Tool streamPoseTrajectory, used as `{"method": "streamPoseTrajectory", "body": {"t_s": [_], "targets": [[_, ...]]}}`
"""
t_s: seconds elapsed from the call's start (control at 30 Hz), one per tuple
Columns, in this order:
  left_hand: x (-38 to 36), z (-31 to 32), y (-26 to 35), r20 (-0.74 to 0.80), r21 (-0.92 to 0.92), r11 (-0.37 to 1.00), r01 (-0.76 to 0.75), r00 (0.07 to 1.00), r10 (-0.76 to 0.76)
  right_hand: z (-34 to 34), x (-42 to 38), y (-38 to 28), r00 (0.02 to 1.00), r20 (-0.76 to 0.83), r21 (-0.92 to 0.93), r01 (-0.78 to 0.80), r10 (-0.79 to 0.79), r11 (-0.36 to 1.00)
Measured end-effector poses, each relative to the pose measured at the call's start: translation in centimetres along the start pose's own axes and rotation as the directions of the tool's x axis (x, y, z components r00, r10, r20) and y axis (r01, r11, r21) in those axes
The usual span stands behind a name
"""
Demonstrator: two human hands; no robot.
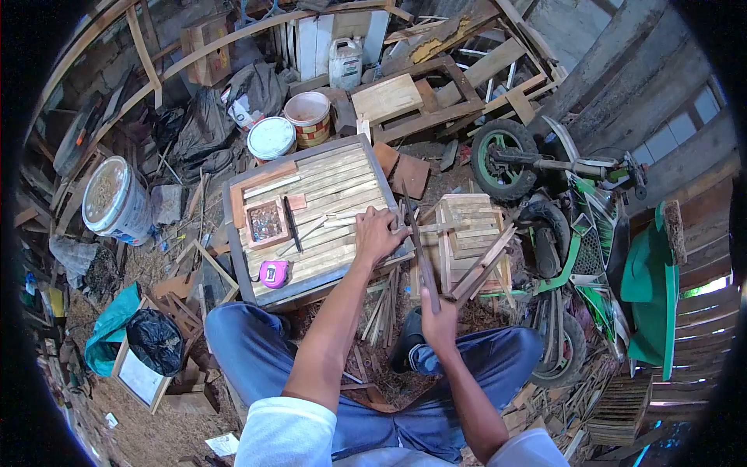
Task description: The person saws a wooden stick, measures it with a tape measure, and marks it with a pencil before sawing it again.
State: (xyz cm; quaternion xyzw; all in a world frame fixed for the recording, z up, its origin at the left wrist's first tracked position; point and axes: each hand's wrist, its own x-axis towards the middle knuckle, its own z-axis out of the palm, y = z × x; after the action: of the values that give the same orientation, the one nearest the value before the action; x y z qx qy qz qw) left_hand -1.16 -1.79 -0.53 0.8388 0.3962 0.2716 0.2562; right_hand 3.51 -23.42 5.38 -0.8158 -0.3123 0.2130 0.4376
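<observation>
My left hand (379,236) presses down near the right edge of a low slatted wooden table (334,187), its fingers closed over the end of a thin wooden strip (342,221). In my right hand (440,319) is a saw (424,265) with a long, dark, narrow blade. The blade points away from me and passes just beyond the table's right edge, close to my left fingertips. On the slats lie a pink tape measure (274,274), a small wooden box of little metal pieces (267,223) and a dark slim stick or tool (292,223).
A small wooden frame with loose strips (467,233) stands right of the table. Beyond it a green motorbike (580,241) leans. Buckets (271,138) stand behind the table, and another bucket (117,198) is at left. Scrap wood (381,311) covers the ground by my feet.
</observation>
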Motion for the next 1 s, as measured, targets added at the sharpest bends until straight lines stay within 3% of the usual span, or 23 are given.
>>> {"method": "streamPoseTrajectory", "body": {"t_s": [0.1,0.2,0.3,0.47,0.63,0.77,0.8,0.87,1.0], "targets": [[0.3,0.2,-0.1,-0.038,0.004,1.0,-0.014,0.999,0.014,1.7,4.6,-0.3,0.999,0.032,-0.046,-0.007,0.008,0.999],[0.2,0.0,0.0,0.003,0.013,1.0,-0.008,1.0,0.008,1.3,4.0,-0.5,1.0,0.025,-0.102,0.013,-0.011,0.995],[0.4,-0.4,0.4,0.028,-0.005,1.0,0.011,1.0,-0.011,-1.6,-0.9,-0.7,0.999,0.036,-0.118,-0.013,0.018,0.993],[0.2,0.2,-0.2,-0.012,0.003,1.0,-0.001,1.0,0.001,-4.4,-6.2,-0.4,0.978,0.048,-0.156,-0.194,0.204,0.969],[0.3,0.0,0.3,-0.015,0.003,1.0,-0.003,1.0,0.003,1.5,3.7,-1.0,0.999,0.006,-0.072,0.036,-0.035,0.997],[0.2,-0.4,0.3,0.018,0.005,1.0,0.005,1.0,-0.005,0.3,1.3,-1.2,0.999,0.012,-0.048,0.053,-0.053,0.997],[0.2,-0.4,0.5,0.015,0.004,1.0,0.005,1.0,-0.005,-0.9,-0.3,-1.4,0.993,0.061,-0.147,-0.095,0.105,0.985],[0.2,-0.4,0.5,0.01,0.002,1.0,0.008,1.0,-0.008,-2.5,-3.7,-0.4,0.996,0.027,-0.146,-0.079,0.084,0.986],[0.2,-0.3,0.4,0.002,-0.021,1.0,0.015,1.0,-0.015,-3.2,-5.3,0.0,0.977,0.045,-0.115,-0.204,0.211,0.972]]}}
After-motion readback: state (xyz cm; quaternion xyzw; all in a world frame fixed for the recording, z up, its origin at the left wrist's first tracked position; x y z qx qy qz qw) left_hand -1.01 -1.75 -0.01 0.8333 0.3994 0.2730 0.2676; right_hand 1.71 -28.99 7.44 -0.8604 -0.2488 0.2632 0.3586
